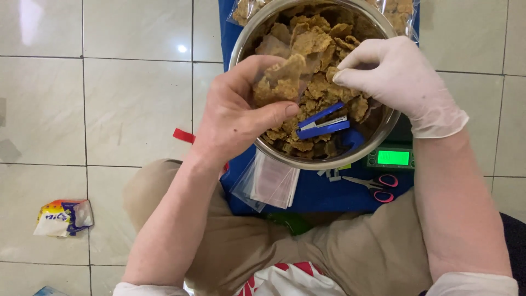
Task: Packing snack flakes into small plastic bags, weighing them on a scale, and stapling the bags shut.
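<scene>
We look down over our lap at the pale glossy tiled floor (109, 109), where a blue plastic mat (323, 194) lies just ahead of our knees. On it sits a wide round steel bowl (244, 41) heaped with brown, crumbly fried chips (312, 41), and the bowl rests on a small scale with a lit green display (393, 158) showing at its near right edge.

Our bare left hand (233, 118) is over the bowl's near left rim, thumb and fingers pinched on a small clear plastic bag (279, 77) already partly filled with chips; the bag stands roughly upright, its mouth facing up and to the right. Our gloved right hand (400, 82), in a thin white glove, comes in from the right, fingers bunched and pinching at the bag's mouth or a chip there; we cannot tell which. The two hands nearly meet, so the bag lies between them, closer to the left hand that carries it.

A blue stapler (323, 123) lies slantwise in the bowl just below both hands. A stack of empty clear bags (271, 183) sits under the bowl's near rim, pink-handled scissors (378, 186) to their right, and a small printed packet (63, 217) well apart on the floor at left
</scene>
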